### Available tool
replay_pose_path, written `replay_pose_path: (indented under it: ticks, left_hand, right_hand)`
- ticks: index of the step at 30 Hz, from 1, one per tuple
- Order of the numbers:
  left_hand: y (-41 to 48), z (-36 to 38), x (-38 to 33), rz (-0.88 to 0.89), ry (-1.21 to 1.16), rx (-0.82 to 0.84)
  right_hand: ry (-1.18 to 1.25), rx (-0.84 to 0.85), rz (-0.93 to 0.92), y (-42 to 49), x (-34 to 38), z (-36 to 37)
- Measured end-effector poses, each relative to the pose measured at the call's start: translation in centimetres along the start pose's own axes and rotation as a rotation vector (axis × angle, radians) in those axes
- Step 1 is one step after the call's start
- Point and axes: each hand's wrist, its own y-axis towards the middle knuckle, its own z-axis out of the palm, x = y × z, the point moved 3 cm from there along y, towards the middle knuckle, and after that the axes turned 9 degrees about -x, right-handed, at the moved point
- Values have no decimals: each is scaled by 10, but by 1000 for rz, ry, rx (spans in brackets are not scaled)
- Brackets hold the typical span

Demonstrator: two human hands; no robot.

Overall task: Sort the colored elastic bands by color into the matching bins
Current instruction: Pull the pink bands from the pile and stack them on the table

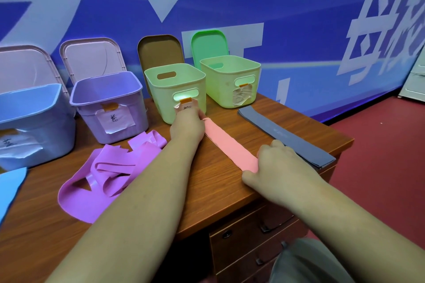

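Blue bin [34, 119] partly off-frame, left.
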Motion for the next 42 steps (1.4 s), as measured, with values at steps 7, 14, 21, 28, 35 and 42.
replay_pose_path:
  ticks: [7,14,21,28,35,42]
  left_hand:
    - [3,1,-1,22,15,-14]
    - [3,1,-2,25,20,-5]
    - [2,1,-5,44,0,-23]
    - [3,-1,-6,27,-5,-55]
    - [5,0,-6,22,1,-46]
    - [3,-2,-9,29,12,-36]
  right_hand:
    - [0,-8,2,1,-1,1]
    - [-1,-16,2,1,0,2]
    - [-8,-29,-2,0,1,0]
    - [-47,-15,1,1,4,0]
    - [-58,-14,3,3,3,0]
    - [-62,-5,1,4,3,1]
